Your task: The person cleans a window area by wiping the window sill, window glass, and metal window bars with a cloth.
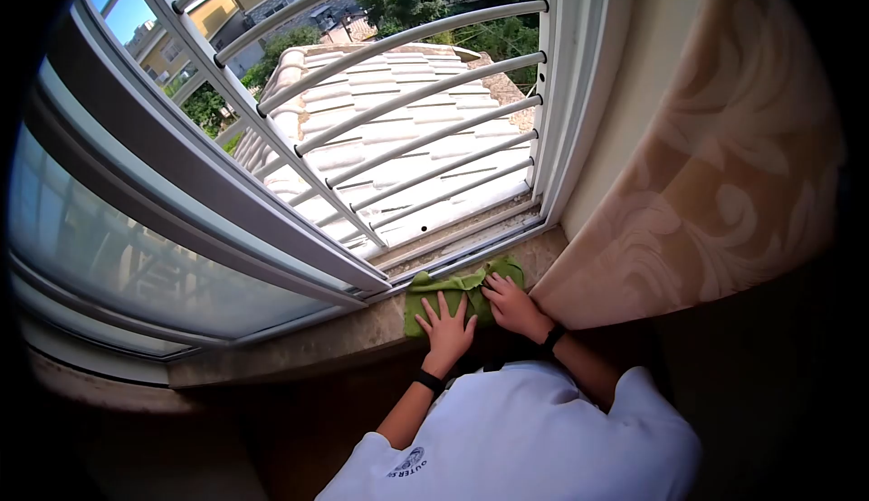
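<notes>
A green cloth [425, 286] lies partly bunched on the stone window sill [376, 327], close to the window track. My left hand [445, 331] rests flat on the cloth with its fingers spread. To its right, my right hand [514, 305] has bent fingers on a bunched fold of the cloth, and the fingertips are partly hidden in it. Both wrists carry black bands.
White security bars [425, 107] cross the window opening, with a tiled roof [362, 94] outside. Sliding glass panes [172, 248] stand at the left. A patterned beige curtain [688, 202] hangs at the right, close to my right hand.
</notes>
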`<state>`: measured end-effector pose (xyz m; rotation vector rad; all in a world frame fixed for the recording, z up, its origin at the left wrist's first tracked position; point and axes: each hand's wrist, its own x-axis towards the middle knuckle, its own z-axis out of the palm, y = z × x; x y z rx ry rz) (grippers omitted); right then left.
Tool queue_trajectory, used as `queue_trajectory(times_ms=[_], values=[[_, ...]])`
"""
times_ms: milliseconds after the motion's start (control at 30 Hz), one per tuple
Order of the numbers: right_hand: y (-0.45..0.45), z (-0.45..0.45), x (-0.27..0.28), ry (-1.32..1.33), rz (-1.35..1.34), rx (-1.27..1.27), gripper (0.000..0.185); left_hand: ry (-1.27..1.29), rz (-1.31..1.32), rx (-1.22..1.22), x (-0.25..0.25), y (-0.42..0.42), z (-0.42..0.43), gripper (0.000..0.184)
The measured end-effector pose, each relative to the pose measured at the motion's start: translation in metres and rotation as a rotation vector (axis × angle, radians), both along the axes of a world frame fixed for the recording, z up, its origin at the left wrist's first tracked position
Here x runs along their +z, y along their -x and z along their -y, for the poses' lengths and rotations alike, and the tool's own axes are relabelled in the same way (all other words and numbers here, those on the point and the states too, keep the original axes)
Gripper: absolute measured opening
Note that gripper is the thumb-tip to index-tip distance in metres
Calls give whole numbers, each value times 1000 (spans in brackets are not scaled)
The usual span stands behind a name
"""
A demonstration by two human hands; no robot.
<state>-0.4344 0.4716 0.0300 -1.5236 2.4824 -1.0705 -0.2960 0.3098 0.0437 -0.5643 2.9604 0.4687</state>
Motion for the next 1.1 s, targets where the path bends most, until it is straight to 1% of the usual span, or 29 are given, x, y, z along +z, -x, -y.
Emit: queue_trajectory(times_ms=[33,100,133,167,267,367,400,500,567,600,700,767,800,833,967,1000,1100], values=[[2,0,-1,-23,-9,-22,38,-37,15,86,-1,-4,4,63],[3,-6,-2,-78,-17,-67,39,-147,58,145,4,-2,11,62],[7,0,0,-103,0,-86,44,-178,94,174,11,6,10,61],[12,9,2,-141,-35,-121,46,-175,102,198,13,14,8,62],[4,41,9,-272,-141,-209,56,-111,18,191,0,35,4,64],[-11,42,-12,-202,-283,-88,55,-9,-1,128,-21,32,9,65],[-14,35,-7,-201,-267,-36,54,1,-9,93,-20,24,14,68],[-7,9,7,-239,-211,90,56,31,-44,97,-15,-2,27,67],[0,7,14,-245,-149,60,57,64,-83,128,-8,-16,34,66],[0,11,14,-264,-161,40,57,54,-75,135,-5,-17,36,66],[-11,36,8,-297,-193,-13,59,87,-126,235,-19,-10,31,67],[-20,48,-1,-235,-180,40,63,154,-172,298,-25,-2,23,63],[-32,42,-5,-258,-168,62,64,192,-177,315,-28,2,19,62],[-33,49,-8,-256,-179,84,65,179,-162,312,-27,3,17,61],[-40,50,-7,-300,-210,146,69,131,-279,265,-23,-8,18,58],[-39,51,-3,-301,-207,166,72,99,-265,258,-17,-14,21,57],[-45,62,1,-350,-203,248,74,58,-286,344,-17,-39,30,58]])
